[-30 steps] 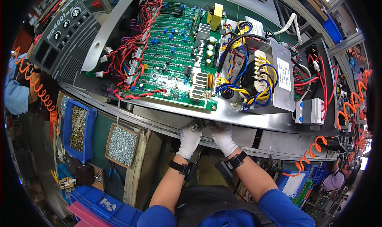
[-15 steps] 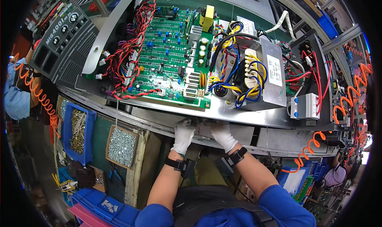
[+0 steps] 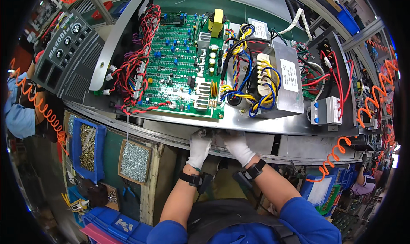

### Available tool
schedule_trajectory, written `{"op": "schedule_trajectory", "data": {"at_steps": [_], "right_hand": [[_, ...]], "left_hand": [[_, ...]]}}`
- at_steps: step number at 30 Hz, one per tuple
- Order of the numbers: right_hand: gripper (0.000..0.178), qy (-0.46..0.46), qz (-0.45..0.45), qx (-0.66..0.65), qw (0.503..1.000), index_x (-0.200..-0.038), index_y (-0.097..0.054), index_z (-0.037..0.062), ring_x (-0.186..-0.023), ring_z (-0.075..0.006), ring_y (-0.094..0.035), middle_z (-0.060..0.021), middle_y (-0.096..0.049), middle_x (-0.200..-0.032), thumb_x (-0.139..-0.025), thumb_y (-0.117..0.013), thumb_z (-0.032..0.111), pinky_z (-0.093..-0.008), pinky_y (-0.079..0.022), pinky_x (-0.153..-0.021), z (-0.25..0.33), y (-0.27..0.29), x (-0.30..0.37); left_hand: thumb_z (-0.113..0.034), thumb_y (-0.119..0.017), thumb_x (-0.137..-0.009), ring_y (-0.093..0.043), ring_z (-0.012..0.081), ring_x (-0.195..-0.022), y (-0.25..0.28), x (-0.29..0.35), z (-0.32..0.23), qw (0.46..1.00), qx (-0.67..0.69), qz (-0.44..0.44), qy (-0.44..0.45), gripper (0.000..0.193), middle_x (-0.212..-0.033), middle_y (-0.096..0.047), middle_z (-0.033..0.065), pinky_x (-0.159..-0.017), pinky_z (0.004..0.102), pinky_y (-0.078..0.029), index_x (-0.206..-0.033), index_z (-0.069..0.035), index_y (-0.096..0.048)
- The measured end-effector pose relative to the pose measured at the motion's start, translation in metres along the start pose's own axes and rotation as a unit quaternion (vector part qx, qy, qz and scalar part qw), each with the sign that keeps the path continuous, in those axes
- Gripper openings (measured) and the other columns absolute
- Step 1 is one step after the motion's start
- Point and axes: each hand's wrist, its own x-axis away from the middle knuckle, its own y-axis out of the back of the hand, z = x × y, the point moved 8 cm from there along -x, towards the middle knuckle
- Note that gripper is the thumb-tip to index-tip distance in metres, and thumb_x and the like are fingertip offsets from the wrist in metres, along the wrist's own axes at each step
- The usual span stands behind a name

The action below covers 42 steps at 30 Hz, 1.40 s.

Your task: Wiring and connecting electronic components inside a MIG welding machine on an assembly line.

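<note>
Head view: chassis (image 3: 256, 123) shifted slightly left near left hand (image 3: 199, 148), right hand (image 3: 238, 147); cannot tell fingers' state.

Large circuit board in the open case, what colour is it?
The large circuit board is green, shown best in the head view.

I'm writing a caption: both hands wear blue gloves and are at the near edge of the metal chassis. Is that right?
Not quite: in the head view, the left hand and right hand wear white gloves, not blue; the rest stands.
</note>
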Motion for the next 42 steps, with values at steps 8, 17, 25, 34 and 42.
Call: {"op": "schedule_trajectory", "data": {"at_steps": [8,17,25,34,42], "right_hand": [[0.017,-0.060,-0.085,-0.134,0.985,-0.099,-0.062,0.0013,-0.082,-0.0306,-0.060,-0.0138,-0.065,-0.092,-0.088,-0.062,0.015,-0.0385,-0.048,-0.069,0.024,0.003,0.008],[0.031,-0.211,0.082,-0.337,0.914,-0.121,-0.055,0.0037,-0.112,-0.0292,-0.057,-0.0163,-0.057,-0.126,-0.092,-0.045,0.008,-0.0370,-0.045,-0.097,-0.017,-0.027,0.013],[0.034,-0.106,-0.018,-0.303,0.947,-0.112,-0.061,0.0014,-0.101,-0.0380,-0.059,-0.0226,-0.062,-0.109,-0.080,-0.056,0.011,-0.0425,-0.046,-0.092,-0.002,-0.028,-0.026],[0.039,-0.234,0.022,-0.574,0.785,-0.113,-0.059,0.0014,-0.087,-0.0215,-0.062,-0.0110,-0.065,-0.089,-0.094,-0.054,0.036,-0.0340,-0.050,-0.080,-0.015,0.011,0.010],[0.031,-0.107,0.048,-0.379,0.918,-0.108,-0.068,0.0078,-0.100,-0.0286,-0.062,-0.0132,-0.066,-0.100,-0.090,-0.060,0.033,-0.0365,-0.048,-0.087,0.041,0.175,0.055]], "left_hand": [[-0.002,-0.057,-0.075,-0.054,0.0138,-0.064,0.021,-0.003,-0.016,0.914,-0.310,-0.129,-0.228,0.007,-0.068,-0.056,0.0080,-0.055,0.0301,-0.044,-0.080,0.003,-0.057],[-0.023,-0.067,-0.083,-0.063,0.0351,-0.076,0.009,-0.011,-0.018,0.904,-0.413,0.052,-0.097,0.026,-0.083,-0.066,0.0156,-0.067,0.0414,-0.049,-0.092,0.001,-0.063],[-0.031,-0.048,-0.094,-0.052,0.0398,-0.112,0.000,-0.015,-0.013,0.913,-0.350,0.133,-0.162,0.040,-0.122,-0.057,0.0209,-0.097,0.0478,-0.040,-0.120,-0.003,-0.058],[-0.021,-0.048,-0.089,-0.059,0.0417,-0.098,0.000,-0.017,-0.008,0.757,-0.580,0.236,-0.185,0.029,-0.103,-0.063,0.0228,-0.088,0.0484,-0.047,-0.106,-0.004,-0.063],[-0.027,-0.053,-0.096,-0.063,0.0248,-0.072,-0.074,0.106,-0.125,0.745,-0.344,0.565,-0.089,0.027,-0.079,-0.066,0.0107,-0.064,0.0369,-0.048,-0.095,-0.003,-0.065]]}}
